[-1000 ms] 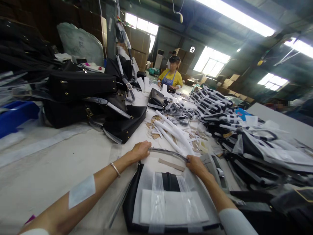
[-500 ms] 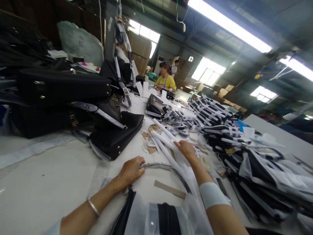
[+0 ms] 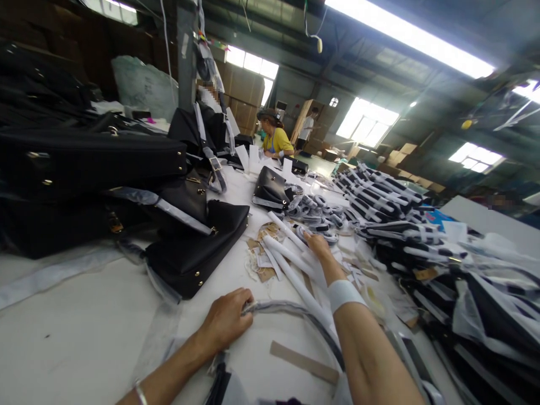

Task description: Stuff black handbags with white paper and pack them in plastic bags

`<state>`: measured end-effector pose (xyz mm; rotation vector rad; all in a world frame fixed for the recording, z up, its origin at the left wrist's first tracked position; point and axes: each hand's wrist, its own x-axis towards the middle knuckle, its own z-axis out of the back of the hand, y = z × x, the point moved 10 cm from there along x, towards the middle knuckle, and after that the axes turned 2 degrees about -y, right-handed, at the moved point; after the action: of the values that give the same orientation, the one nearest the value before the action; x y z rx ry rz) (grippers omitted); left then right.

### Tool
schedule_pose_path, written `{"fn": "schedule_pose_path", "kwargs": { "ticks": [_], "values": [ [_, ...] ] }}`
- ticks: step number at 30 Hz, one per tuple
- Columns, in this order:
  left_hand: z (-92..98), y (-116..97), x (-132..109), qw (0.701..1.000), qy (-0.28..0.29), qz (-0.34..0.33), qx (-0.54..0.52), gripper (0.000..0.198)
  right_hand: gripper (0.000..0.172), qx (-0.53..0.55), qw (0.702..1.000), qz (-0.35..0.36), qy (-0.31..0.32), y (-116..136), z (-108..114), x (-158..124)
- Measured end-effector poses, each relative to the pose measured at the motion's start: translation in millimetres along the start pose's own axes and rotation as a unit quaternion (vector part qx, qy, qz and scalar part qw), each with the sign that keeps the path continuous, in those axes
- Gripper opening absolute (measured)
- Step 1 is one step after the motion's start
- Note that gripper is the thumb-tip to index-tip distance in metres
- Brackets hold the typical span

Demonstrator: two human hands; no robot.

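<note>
My left hand point(image 3: 230, 318) is closed round one end of an arched, plastic-wrapped bag handle point(image 3: 287, 306). Below it, the black bag point(image 3: 219, 382) shows only in part at the bottom edge. My right hand point(image 3: 319, 247) is stretched forward at the edge of a pile of wrapped, coiled straps point(image 3: 314, 209). Its fingers are drawn together beside one coil; what they grip, if anything, is hidden. White paper-like tubes point(image 3: 291, 256) lie just left of and under my right hand. A flat brown strip point(image 3: 304, 361) rests inside the handle's arch.
Black handbags point(image 3: 198, 247) are heaped at the left. A tall stack of wrapped black pieces point(image 3: 379, 194) and more bagged pieces point(image 3: 468, 304) fill the right side. Brown tags with strings point(image 3: 261, 259) lie mid-table. A person in yellow point(image 3: 278, 140) sits at the far end.
My right hand has moved forward, off the tubes and clear film, to the coiled straps. My left hand still grips the handle. The view has shifted, and less of the bag shows.
</note>
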<state>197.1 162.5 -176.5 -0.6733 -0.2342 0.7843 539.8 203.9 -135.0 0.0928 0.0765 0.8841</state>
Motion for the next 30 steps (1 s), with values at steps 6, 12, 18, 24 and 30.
{"fn": "schedule_pose_path", "kwargs": {
  "ticks": [6,12,18,24,30],
  "values": [
    [0.1,-2,1,1.000,0.004,-0.014,0.005,0.021,0.036,0.044,0.996,-0.068,-0.029,-25,56,-41],
    [0.9,-5,1,0.999,0.001,-0.025,0.032,0.021,0.041,0.081,0.995,-0.020,-0.050,-30,101,-146],
    [-2.3,-4,2,0.998,0.004,-0.032,0.045,0.022,0.045,0.042,0.988,0.084,0.119,17,12,-275],
    [-1.9,-12,-2,0.997,-0.008,-0.059,0.052,0.026,0.037,-0.001,0.995,0.057,0.075,37,19,-277],
    [0.1,-22,-2,0.995,-0.012,-0.097,0.033,0.035,0.030,-0.003,0.984,0.179,0.027,70,7,-253]
  ]
}}
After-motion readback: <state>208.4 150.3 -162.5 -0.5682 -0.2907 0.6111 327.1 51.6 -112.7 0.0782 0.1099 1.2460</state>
